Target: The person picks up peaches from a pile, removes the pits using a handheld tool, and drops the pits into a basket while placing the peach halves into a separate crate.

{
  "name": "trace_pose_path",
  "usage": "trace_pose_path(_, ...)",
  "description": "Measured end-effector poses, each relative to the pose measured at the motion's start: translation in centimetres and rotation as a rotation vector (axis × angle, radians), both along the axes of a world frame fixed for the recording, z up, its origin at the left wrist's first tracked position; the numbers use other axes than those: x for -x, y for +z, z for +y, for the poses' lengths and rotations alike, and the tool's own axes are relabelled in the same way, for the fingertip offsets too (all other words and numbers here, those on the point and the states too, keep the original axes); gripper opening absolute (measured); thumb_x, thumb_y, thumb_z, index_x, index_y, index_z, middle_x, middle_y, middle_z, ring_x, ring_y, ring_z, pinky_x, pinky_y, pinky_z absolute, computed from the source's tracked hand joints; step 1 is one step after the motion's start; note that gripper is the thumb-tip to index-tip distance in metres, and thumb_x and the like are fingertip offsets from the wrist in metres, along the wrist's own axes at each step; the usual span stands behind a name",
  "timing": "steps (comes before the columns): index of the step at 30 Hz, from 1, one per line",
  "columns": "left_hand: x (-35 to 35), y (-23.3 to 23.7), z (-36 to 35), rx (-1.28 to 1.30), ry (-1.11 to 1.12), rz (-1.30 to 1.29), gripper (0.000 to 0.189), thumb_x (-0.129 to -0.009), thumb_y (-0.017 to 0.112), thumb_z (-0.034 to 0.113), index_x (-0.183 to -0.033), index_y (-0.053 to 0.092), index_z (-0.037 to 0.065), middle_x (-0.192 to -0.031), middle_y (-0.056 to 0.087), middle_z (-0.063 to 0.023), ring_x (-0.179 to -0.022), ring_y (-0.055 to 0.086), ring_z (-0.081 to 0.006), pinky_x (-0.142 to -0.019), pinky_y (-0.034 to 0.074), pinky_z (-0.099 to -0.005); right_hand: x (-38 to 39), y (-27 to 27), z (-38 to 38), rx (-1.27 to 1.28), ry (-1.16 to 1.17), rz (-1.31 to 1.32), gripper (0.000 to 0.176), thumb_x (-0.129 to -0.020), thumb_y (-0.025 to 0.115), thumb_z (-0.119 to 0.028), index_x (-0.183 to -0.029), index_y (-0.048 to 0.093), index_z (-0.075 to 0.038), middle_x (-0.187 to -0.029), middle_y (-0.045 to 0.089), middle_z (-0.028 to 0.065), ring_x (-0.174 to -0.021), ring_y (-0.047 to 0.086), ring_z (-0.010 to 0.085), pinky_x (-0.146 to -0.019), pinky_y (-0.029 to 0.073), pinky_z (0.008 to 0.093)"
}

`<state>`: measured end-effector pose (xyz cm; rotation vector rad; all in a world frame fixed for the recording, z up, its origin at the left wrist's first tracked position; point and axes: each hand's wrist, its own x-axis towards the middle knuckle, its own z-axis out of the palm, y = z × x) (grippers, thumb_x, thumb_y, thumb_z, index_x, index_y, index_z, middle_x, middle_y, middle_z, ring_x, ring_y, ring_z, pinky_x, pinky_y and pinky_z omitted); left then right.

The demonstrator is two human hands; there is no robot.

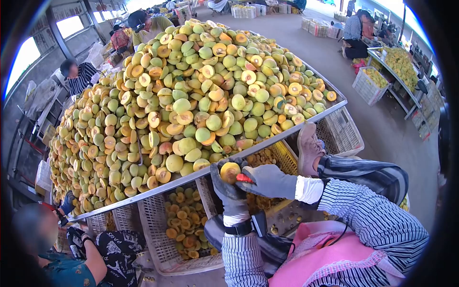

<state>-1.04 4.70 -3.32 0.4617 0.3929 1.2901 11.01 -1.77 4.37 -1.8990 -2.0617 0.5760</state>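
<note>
My gloved left hand (pixel 225 184) is closed around a yellow peach half (pixel 230 172), cut side up, just in front of the table's metal edge. Against the fruit's right side, my gloved right hand (pixel 265 180) grips a small tool with a red handle (pixel 244 178); its working end is hidden. Both gloves are grey. Behind my hands rises a big heap of peaches (pixel 191 105), many split in half with the stones showing.
Below the table edge (pixel 191 177) stand a white crate (pixel 160 239) of peach halves and a yellow crate (pixel 285 160) with fruit pieces. A co-worker (pixel 71 258) sits at the left. Others work farther back, near another fruit-laden table (pixel 399 64) and a white crate (pixel 370 88).
</note>
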Motion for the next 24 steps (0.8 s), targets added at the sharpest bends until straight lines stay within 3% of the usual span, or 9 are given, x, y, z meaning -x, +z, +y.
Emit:
trace_pose_path(3, -0.3, 3.4, -0.9, 0.179, -0.008, -0.149, 0.040, -0.101, 0.045, 0.044, -0.106, 0.050, 0.006, -0.103, 0.056, -0.0136, -0.091, 0.060, -0.0298, -0.084, 0.054, -0.0437, 0.1, -0.7, -0.2, -0.041, -0.008, 0.046, 0.044, -0.093, 0.055, -0.049, -0.101, 0.051, -0.005, -0.078, 0.065, 0.0198, -0.073, 0.065, 0.0414, -0.063, 0.049, 0.0505)
trace_pose_path(7, -0.5, 3.0, -0.7, 0.247, 0.111, -0.065, 0.043, -0.102, 0.041, 0.048, -0.106, 0.050, 0.006, -0.101, 0.055, -0.0131, -0.089, 0.059, -0.0294, -0.080, 0.054, -0.0417, 0.3, -1.0, -0.1, -0.046, -0.004, 0.071, 0.042, -0.094, 0.054, -0.046, -0.099, 0.052, -0.004, -0.079, 0.065, 0.0202, -0.073, 0.065, 0.0415, -0.064, 0.050, 0.0504)
trace_pose_path(12, -1.0, 3.1, -1.3, 0.054, 0.198, 0.158, 0.046, -0.101, 0.042, 0.050, -0.103, 0.050, 0.005, -0.097, 0.056, -0.0119, -0.086, 0.059, -0.0272, -0.077, 0.054, -0.0416, 0.6, -1.5, -0.4, -0.036, -0.033, 0.094, 0.040, -0.095, 0.054, -0.043, -0.100, 0.052, -0.003, -0.081, 0.065, 0.0213, -0.074, 0.064, 0.0422, -0.065, 0.050, 0.0507)
trace_pose_path(14, -0.6, 2.6, -1.0, 0.022, 0.121, 0.097, 0.043, -0.102, 0.043, 0.048, -0.104, 0.050, 0.005, -0.095, 0.056, -0.0108, -0.085, 0.059, -0.0258, -0.075, 0.054, -0.0389, 0.5, -2.6, -0.2, -0.020, -0.032, 0.121, 0.039, -0.095, 0.053, -0.041, -0.101, 0.053, -0.003, -0.082, 0.065, 0.0221, -0.075, 0.064, 0.0431, -0.066, 0.049, 0.0511)
trace_pose_path(17, -0.4, 2.6, -0.8, 0.076, 0.107, 0.106, 0.045, -0.101, 0.043, 0.049, -0.102, 0.052, 0.005, -0.088, 0.058, -0.0099, -0.078, 0.060, -0.0239, -0.070, 0.054, -0.0355, 0.2, -4.3, 0.0, -0.107, 0.044, 0.257, 0.043, -0.095, 0.054, -0.045, -0.094, 0.055, -0.003, -0.074, 0.065, 0.0185, -0.063, 0.065, 0.0366, -0.057, 0.050, 0.0459)
trace_pose_path(19, -0.5, 3.5, -0.8, 0.111, 0.178, 0.201, 0.049, -0.101, 0.042, 0.052, -0.099, 0.054, 0.004, -0.083, 0.060, -0.0098, -0.068, 0.061, -0.0211, -0.064, 0.054, -0.0315, -0.2, -1.7, -0.1, 0.488, -0.037, 0.745, 0.051, -0.095, 0.052, -0.055, -0.081, 0.056, -0.005, -0.062, 0.059, 0.0092, -0.047, 0.058, 0.0229, -0.045, 0.045, 0.0356)
trace_pose_path(20, -0.5, 4.3, -1.1, 0.109, 0.174, 0.198, 0.049, -0.101, 0.042, 0.052, -0.099, 0.054, 0.004, -0.083, 0.060, -0.0098, -0.068, 0.061, -0.0211, -0.064, 0.054, -0.0315, -0.5, -0.6, -0.1, 0.484, -0.041, 0.743, 0.051, -0.095, 0.052, -0.055, -0.081, 0.056, -0.005, -0.062, 0.059, 0.0092, -0.047, 0.058, 0.0229, -0.045, 0.045, 0.0356)
trace_pose_path(22, -0.2, 5.6, -1.7, 0.052, 0.227, 0.361, 0.048, -0.102, 0.041, 0.050, -0.094, 0.055, 0.004, -0.080, 0.061, -0.0092, -0.067, 0.061, -0.0196, -0.063, 0.054, -0.0305, -0.7, 0.9, -0.4, 0.761, -0.017, 1.103, 0.059, -0.093, 0.049, -0.064, -0.073, 0.055, -0.009, -0.056, 0.050, 0.0010, -0.038, 0.046, 0.0116, -0.035, 0.036, 0.0276)
trace_pose_path(24, 0.1, 4.3, -1.7, -0.014, 0.227, 0.407, 0.047, -0.103, 0.043, 0.045, -0.093, 0.057, 0.001, -0.078, 0.062, -0.0086, -0.068, 0.061, -0.0174, -0.064, 0.052, -0.0291, -1.4, -1.7, -0.5, 0.913, -0.040, 1.259, 0.059, -0.094, 0.045, -0.065, -0.072, 0.055, -0.011, -0.055, 0.049, 0.0000, -0.036, 0.043, 0.0116, -0.032, 0.034, 0.0277)
